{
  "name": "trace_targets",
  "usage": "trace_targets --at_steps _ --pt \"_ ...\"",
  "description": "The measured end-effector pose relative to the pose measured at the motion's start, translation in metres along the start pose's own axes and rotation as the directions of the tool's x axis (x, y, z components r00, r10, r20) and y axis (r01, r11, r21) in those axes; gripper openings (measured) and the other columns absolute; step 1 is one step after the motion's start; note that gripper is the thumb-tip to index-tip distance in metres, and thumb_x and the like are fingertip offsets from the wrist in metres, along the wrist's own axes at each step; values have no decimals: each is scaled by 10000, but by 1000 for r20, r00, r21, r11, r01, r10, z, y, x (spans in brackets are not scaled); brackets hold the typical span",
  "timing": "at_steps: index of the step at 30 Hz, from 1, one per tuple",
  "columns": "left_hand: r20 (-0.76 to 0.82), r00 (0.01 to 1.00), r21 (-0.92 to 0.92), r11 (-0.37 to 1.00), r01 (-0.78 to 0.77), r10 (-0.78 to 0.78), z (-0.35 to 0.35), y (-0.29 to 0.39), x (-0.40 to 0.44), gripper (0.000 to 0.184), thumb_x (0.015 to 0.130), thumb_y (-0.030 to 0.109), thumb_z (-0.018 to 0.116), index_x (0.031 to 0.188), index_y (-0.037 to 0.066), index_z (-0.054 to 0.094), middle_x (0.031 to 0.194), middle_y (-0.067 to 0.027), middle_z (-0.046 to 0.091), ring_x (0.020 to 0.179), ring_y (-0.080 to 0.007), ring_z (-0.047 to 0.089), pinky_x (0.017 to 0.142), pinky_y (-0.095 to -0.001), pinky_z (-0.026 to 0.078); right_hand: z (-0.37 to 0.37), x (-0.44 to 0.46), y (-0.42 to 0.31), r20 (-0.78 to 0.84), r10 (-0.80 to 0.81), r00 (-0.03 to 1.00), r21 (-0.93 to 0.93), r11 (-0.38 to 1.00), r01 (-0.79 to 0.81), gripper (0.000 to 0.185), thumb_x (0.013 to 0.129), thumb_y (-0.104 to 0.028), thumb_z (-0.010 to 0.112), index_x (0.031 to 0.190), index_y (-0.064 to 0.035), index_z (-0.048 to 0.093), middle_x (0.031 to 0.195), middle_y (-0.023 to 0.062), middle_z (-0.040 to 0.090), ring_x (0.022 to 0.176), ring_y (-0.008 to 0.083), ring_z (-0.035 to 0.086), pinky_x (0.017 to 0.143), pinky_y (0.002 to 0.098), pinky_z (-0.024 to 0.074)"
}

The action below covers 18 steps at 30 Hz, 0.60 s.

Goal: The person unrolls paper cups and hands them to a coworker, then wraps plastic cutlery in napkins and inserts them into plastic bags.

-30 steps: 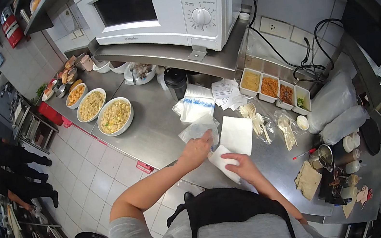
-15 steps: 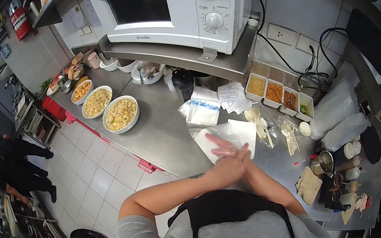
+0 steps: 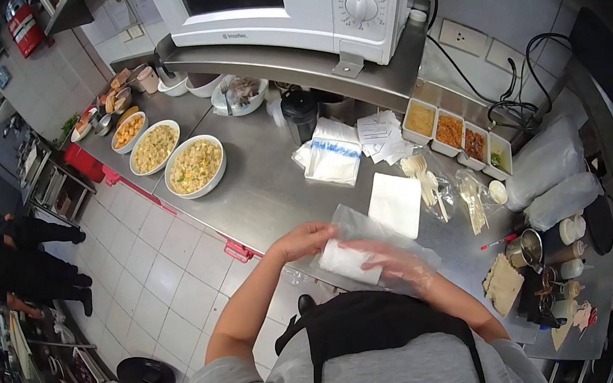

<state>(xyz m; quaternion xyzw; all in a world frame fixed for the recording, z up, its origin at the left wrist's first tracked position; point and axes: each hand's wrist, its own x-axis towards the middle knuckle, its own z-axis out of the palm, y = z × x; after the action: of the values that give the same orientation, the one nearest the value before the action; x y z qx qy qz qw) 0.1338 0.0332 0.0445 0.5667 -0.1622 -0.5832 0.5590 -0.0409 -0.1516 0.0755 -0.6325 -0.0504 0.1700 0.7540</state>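
A clear plastic bag [image 3: 346,221] is held up over the front edge of the counter. My left hand [image 3: 307,240] pinches the upper left edge of the bag. My right hand [image 3: 395,264] shows through the film, so it seems to be inside the bag. Its fingers rest around a folded white napkin bundle [image 3: 348,264], also under the plastic. Just beyond the bag, a white napkin stack [image 3: 396,204] lies flat on the steel counter [image 3: 274,180].
Bowls of fried rice [image 3: 195,168] stand at the left. A napkin packet [image 3: 333,156], plastic cutlery [image 3: 473,203] and topping tubs [image 3: 447,132] sit farther back. The microwave shelf [image 3: 288,61] overhangs the counter. Another person [image 3: 26,262] works at far left.
My hands were crossed over the napkins on the counter. They are now apart and nearer my body, with the bag and napkin bundle lifted. The camera view has shifted slightly.
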Motion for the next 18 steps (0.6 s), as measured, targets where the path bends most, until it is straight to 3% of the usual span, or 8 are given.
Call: trace_targets --at_steps 3,6,9,12,15,18 --pt "-81 994 -1 997 -71 70 -11 -23 14 196 849 259 654 968 103 649 917 32 644 766 -42 571 664 -211 472 2 -1 18 -122 56 991 -205 975 -80 569 713 -89 619 1268 -53 499 1223 71 516 1114 171 458 970 296 342" --pt "-146 982 33 993 -114 118 -9 -22 15 152 862 244 639 906 100 657 850 45 642 710 -45 566 612 -197 465 -29 -7 72 -235 179 955 22 984 -179 445 767 -111 667 1191 -41 550 1094 46 585 975 139 532 870 273 409" --pt "-158 980 29 992 -121 124 -7 -21 15 156 863 254 639 909 106 640 814 58 619 691 -35 547 604 -195 459 -41 -11 79 -273 -29 962 -276 960 -49 315 835 -198 657 1087 -17 608 965 -10 628 828 87 545 772 235 430" --pt "-185 974 26 992 -126 129 -3 -18 13 156 868 261 633 917 114 626 780 70 594 668 -22 522 593 -190 450 -37 -7 74 -297 55 953 -274 951 -141 361 811 -203 687 1112 -24 597 983 27 629 877 120 568 811 258 439" --pt "-211 966 43 989 -141 147 -3 -20 14 155 872 267 626 924 121 623 771 74 585 657 -13 507 578 -182 438 -28 -4 63 -266 29 963 -270 957 -103 367 813 -217 680 1121 -36 597 1025 47 635 927 147 570 848 278 433" --pt "-232 959 62 986 -152 163 -4 -23 15 160 874 273 624 926 121 623 764 75 579 654 -11 503 571 -179 432 -20 -3 51 -315 -157 936 -466 884 -8 378 803 -238 683 1127 -60 602 1060 78 635 975 180 568 886 305 423"
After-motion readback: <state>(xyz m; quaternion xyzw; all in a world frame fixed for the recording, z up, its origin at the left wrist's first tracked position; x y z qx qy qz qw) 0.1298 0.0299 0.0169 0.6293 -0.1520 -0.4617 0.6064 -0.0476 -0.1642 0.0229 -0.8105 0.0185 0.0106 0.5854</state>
